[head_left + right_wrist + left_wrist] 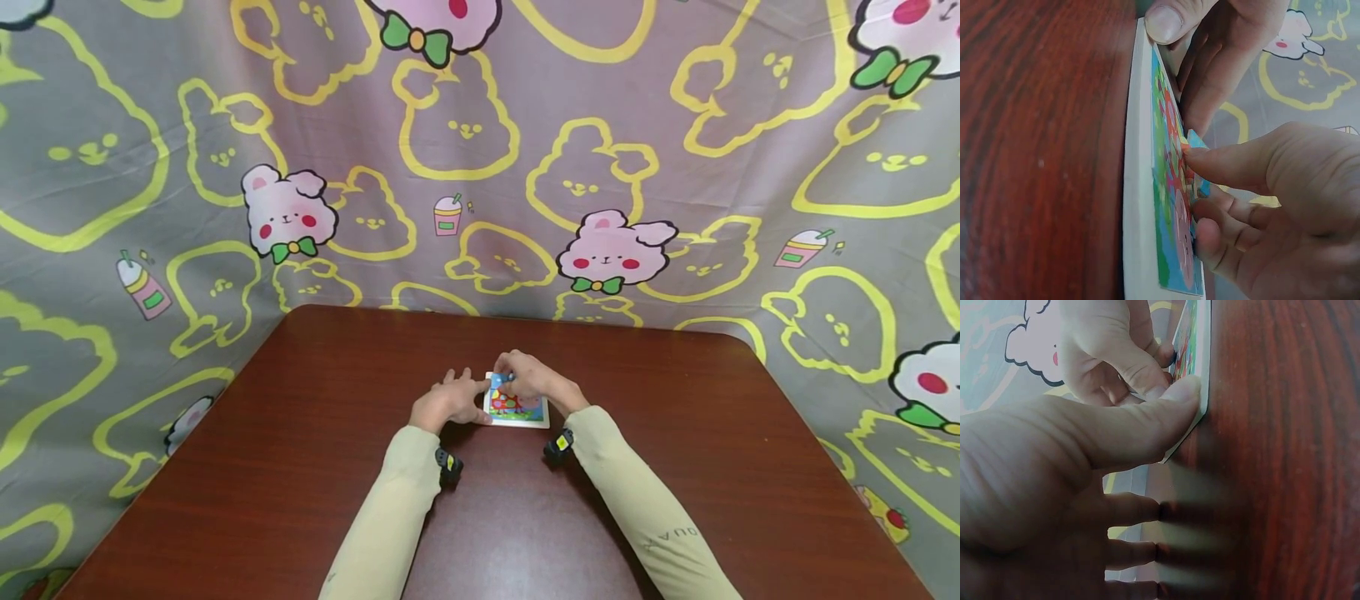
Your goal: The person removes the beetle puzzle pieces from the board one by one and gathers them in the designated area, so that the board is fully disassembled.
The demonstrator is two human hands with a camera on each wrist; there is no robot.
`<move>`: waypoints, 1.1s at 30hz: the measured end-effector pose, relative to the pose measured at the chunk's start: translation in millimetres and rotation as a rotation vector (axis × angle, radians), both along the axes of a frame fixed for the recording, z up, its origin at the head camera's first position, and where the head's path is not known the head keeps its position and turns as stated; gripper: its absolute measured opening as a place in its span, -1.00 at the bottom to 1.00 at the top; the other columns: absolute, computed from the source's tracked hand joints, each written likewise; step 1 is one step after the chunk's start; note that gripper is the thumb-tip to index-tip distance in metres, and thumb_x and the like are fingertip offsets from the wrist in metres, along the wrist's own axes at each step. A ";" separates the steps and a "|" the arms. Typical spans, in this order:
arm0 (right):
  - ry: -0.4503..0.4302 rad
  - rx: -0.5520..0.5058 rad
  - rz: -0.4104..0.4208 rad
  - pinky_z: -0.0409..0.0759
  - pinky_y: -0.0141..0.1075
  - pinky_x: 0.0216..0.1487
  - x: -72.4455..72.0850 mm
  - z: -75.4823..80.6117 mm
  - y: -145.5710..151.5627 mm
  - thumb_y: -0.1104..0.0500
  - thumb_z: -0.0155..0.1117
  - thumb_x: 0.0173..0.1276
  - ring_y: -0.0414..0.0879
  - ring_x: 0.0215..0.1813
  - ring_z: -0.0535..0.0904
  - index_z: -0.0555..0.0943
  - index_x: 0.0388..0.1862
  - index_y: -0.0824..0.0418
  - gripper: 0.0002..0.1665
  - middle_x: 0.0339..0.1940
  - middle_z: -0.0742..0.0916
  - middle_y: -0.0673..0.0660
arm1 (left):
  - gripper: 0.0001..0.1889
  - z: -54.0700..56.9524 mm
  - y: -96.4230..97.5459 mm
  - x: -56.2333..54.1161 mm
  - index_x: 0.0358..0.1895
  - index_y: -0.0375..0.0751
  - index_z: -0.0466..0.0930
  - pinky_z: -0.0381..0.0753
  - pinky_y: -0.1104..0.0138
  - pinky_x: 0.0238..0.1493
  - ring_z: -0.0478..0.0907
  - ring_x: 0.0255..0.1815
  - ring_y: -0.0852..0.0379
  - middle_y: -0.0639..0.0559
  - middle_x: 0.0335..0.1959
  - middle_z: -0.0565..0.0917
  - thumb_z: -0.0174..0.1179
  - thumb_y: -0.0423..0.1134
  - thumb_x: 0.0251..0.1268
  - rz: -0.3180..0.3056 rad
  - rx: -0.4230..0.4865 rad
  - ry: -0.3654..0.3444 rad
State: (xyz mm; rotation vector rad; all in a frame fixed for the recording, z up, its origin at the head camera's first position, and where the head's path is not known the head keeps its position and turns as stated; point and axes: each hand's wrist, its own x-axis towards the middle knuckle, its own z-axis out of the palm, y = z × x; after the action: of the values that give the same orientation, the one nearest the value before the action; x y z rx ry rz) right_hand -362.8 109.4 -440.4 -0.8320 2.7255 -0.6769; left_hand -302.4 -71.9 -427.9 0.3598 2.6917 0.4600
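Note:
A small picture puzzle in a white frame [538,425] lies flat on the table, printed with a colourful cartoon scene. Above its far left part, my right hand [528,379] pinches a blue puzzle piece [1194,136] between thumb and fingers; the piece stands tilted to the picture [1169,144]. My left hand [447,402] is spread at the puzzle's left side. Its thumb [1182,390] presses the near left corner of the frame, while the other fingers [1132,509] reach down to the tabletop, straight and apart.
The dark red-brown wooden table [337,433] extends around the puzzle on every side. A grey cloth [480,200] with yellow outlines and cartoon rabbits hangs behind the table and along its sides. Black wrist cameras [450,468] sit at both sleeve cuffs.

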 end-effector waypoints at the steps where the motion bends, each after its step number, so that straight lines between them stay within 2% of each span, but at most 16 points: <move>1: 0.001 -0.006 -0.002 0.55 -0.09 0.09 0.0 0.1 -0.2 0.31 0.38 0.41 0.02 0.00 0.54 0.60 0.03 0.27 -0.75 0.00 0.62 0.19 | -0.22 0.2 -0.1 0.0 0.62 0.15 0.21 0.01 -0.18 0.52 -0.17 0.63 -0.35 -0.26 0.64 0.01 0.32 0.04 0.39 0.000 0.000 0.001; 11: 0.001 -0.041 -0.012 0.58 -0.11 -0.02 4.0 4.6 -2.8 0.32 0.37 0.41 0.02 -0.06 0.55 0.56 -0.05 0.23 -0.79 -0.07 0.61 0.18 | -0.23 0.1 -1.5 0.4 0.62 0.17 0.21 -0.01 -0.17 0.53 -0.18 0.63 -0.33 -0.24 0.65 0.01 0.32 0.05 0.40 0.012 -0.002 -0.007; 19: -0.053 -0.086 -0.016 0.47 -0.27 -0.36 4.7 5.1 -3.2 0.24 0.33 0.48 -0.07 -0.34 0.53 0.50 -0.15 0.18 -0.85 -0.28 0.65 0.09 | -0.24 1.2 -2.4 1.9 0.61 0.15 0.23 -0.01 -0.17 0.53 -0.19 0.64 -0.32 -0.24 0.65 0.00 0.32 0.04 0.40 0.014 -0.002 -0.010; 22: -0.047 -0.091 -0.002 0.46 -0.28 -0.36 4.6 8.3 -1.0 0.22 0.33 0.48 -0.08 -0.38 0.51 0.51 -0.19 0.19 -0.86 -0.34 0.63 0.07 | -0.24 0.9 -2.8 1.6 0.61 0.14 0.22 -0.01 -0.17 0.53 -0.19 0.64 -0.32 -0.23 0.65 0.00 0.31 0.05 0.41 0.011 -0.006 -0.008; 26: -0.027 -0.104 -0.003 0.48 -0.25 -0.26 5.3 15.3 6.2 0.24 0.34 0.45 -0.09 -0.34 0.52 0.52 -0.23 0.18 -0.86 -0.37 0.62 0.04 | -0.23 0.2 -1.9 1.3 0.61 0.13 0.22 -0.01 -0.16 0.53 -0.19 0.64 -0.32 -0.23 0.65 0.00 0.32 0.05 0.40 0.006 0.003 -0.008; 33: -0.080 -0.157 -0.031 0.54 -0.23 -0.25 7.1 18.3 26.4 0.24 0.30 0.46 -0.07 -0.32 0.57 0.56 -0.20 0.16 -0.93 -0.35 0.68 0.07 | -0.24 1.3 -0.3 2.8 0.61 0.13 0.24 0.01 -0.14 0.53 -0.18 0.64 -0.30 -0.22 0.65 0.00 0.32 0.05 0.40 0.010 -0.004 -0.003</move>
State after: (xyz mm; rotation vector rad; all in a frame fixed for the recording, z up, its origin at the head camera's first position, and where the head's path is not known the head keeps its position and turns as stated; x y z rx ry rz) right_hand -355.7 135.8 -422.2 -0.7793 2.6459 -0.9195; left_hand -299.6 -72.3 -426.6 0.3438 2.6921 0.4579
